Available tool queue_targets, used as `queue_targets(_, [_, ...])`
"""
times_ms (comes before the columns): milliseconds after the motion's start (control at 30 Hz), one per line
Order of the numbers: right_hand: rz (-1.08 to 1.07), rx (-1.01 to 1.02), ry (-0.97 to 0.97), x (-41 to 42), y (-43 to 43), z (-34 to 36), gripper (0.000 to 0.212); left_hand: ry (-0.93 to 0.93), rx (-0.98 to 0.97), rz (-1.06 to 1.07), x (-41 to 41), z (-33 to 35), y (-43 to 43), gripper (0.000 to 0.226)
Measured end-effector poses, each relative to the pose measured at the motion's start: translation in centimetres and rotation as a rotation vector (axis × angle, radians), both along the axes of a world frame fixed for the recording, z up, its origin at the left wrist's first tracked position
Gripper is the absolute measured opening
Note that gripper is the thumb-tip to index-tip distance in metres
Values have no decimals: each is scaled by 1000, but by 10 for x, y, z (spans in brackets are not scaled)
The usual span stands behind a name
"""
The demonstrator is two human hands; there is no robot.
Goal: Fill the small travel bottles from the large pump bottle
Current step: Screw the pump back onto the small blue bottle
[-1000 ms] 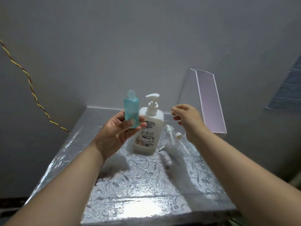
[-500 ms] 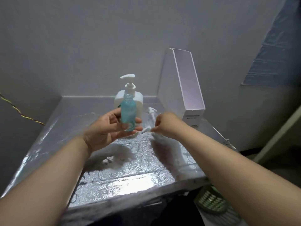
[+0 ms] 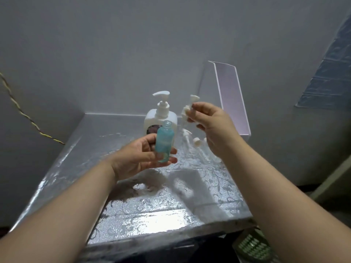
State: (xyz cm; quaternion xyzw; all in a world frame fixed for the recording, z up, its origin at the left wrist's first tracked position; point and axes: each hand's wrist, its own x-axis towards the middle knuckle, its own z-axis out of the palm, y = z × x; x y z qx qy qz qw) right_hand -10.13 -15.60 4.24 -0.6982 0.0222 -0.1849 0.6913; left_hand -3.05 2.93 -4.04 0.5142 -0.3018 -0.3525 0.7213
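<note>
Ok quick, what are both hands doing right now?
Left hand: holds the small blue bottle, its neck uncapped.
Right hand: pinches a small white pump top, raised off the table.

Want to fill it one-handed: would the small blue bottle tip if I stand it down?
Probably light: the blue bottle looks see-through and seems empty. Tall and narrow, so likely tippy. Its neck is uncapped, so a knock could spill.

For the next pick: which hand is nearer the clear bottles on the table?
Right. The right hand hangs above the clear bottles; the left hand is to their left, holding a blue bottle.
</note>
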Motion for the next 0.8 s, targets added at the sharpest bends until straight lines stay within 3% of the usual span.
queue_targets(100, [96,162,-136,-1,11,4,15,4,16,5,1,0,1,99])
queue_targets(300, [142,198,-204,2,18,6,16,-5,19,19,4,-2,1,93])
queue_targets(467, [171,101,-197,0,20,6,19,-29,27,30,4,-2,0,91])
queue_targets(600, [216,-121,-116,-1,22,0,17,-32,22,45,4,-2,0,93])
queue_targets(800, [213,-198,-65,1,21,-5,11,-27,18,49,5,-2,-1,93])
